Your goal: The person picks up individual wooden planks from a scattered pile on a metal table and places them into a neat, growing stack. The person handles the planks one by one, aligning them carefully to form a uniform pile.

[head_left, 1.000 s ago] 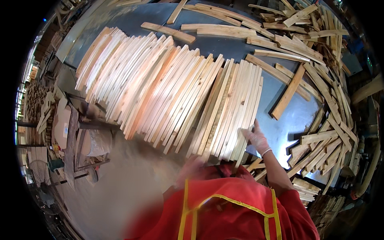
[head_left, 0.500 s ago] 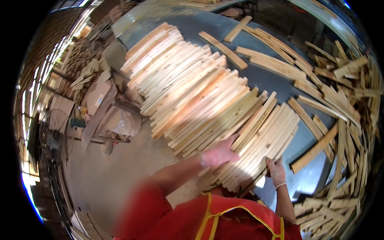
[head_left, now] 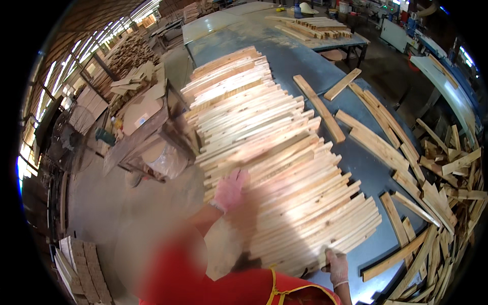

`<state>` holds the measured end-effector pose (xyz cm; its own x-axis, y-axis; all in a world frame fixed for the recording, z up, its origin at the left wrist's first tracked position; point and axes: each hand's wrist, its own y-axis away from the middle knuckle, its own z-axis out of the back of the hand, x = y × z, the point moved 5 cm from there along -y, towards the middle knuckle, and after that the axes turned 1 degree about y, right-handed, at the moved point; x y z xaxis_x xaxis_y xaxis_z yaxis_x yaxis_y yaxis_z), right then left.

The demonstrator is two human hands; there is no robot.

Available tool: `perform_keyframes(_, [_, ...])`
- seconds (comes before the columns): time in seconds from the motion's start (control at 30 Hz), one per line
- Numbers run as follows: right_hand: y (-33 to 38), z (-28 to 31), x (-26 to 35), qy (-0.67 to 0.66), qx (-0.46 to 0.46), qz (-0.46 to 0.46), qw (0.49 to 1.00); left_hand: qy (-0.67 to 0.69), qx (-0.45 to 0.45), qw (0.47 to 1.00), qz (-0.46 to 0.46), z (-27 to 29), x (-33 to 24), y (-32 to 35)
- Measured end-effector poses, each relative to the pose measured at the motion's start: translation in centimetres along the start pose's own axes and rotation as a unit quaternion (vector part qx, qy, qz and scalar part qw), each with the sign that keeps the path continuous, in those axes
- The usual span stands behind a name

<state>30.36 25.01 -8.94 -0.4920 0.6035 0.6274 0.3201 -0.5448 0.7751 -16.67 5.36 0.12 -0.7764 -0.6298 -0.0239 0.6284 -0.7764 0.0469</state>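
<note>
Slats (head_left: 254, 114) rowed on table (head_left: 290, 62); left hand (head_left: 230, 191) at their left ends, right hand (head_left: 337, 267) by the nearest slat, grip of both unclear. Even pressure should keep ends flush.

Looks like bare, matt wood in the row of strips (head_left: 277, 152), smooth along the faces, and like rougher wood in the jumbled heap (head_left: 438, 203). Gleams like smooth, glossy metal on the bench (head_left: 351, 157). Appears as matt knitted cloth over left hand (head_left: 231, 189) and right hand (head_left: 337, 265), matt cloth in the red garment (head_left: 239, 290), and shiny, crinkled plastic in the clear bag (head_left: 168, 160).
</note>
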Motion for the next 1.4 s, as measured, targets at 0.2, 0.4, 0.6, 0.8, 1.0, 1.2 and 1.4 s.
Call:
perform_keyframes(0.2, [1.7,-2.7,3.4,-0.004,-0.040,-0.001,0.999,0.059,0.051,0.996,-0.052,-0.1,2.0,-3.4])
perform_keyframes(0.4, [-0.7,-11.1,12.8,0.090,-0.004,-0.046,0.995,0.076,0.049,0.995,-0.037,1.5,8.7,-11.9])
perform_keyframes(0.6, [-6.6,-23.4,21.7,0.160,0.033,0.012,0.986,0.091,-0.024,0.994,-0.060,1.5,21.5,-22.6])
perform_keyframes(0.8, [-9.2,-34.5,33.1,0.205,0.070,0.009,0.976,-0.022,-0.199,0.967,-0.160,1.1,24.9,-29.2])
perform_keyframes(1.0, [-20.5,-39.1,32.6,0.283,0.056,0.201,0.936,0.192,-0.047,0.940,-0.277,0.8,4.2,-27.1])
perform_keyframes(1.2, [-24.4,-27.5,46.7,0.401,-0.091,0.268,0.871,0.099,-0.038,0.936,-0.335,1.3,-0.4,-28.1])
perform_keyframes(1.4, [-35.1,-20.0,58.9,0.431,-0.332,0.327,0.772,0.126,-0.040,0.931,-0.339,3.2,-1.8,-30.0])
